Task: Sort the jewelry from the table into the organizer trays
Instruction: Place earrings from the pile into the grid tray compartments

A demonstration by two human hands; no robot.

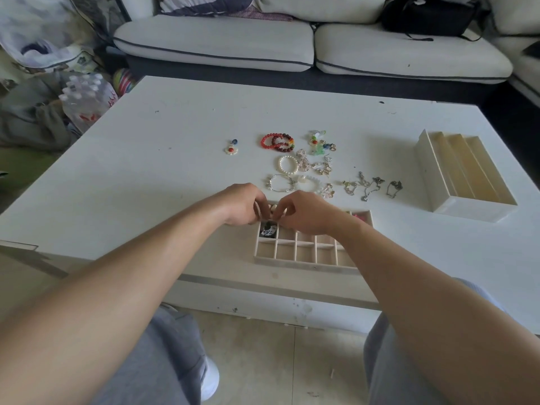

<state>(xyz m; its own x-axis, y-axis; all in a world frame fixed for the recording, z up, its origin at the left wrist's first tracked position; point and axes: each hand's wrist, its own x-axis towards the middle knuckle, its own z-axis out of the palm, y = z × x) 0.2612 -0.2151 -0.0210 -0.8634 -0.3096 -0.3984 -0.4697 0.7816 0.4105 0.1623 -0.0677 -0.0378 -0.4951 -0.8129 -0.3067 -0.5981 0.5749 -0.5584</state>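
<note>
A wooden grid organizer tray (304,260) lies at the table's near edge. My left hand (242,204) and my right hand (306,211) meet over its far-left corner, fingers curled, pinching a small pale item that is mostly hidden. A dark patterned piece (268,229) sits in the cell just below them. Something pink (360,218) shows in a far-right cell. Behind the hands lie red bead bracelets (277,141), a pearl bracelet (287,165), a silver bracelet (280,183), earrings (320,166) and thin necklaces (371,185). A flower charm (231,147) lies apart to the left.
A second pale tray (464,173) with long slots stands on the table's right side. A white sofa (292,45) runs behind the table, with a black bag (426,16) on it. Bottled water (84,97) and clutter sit off the table's left.
</note>
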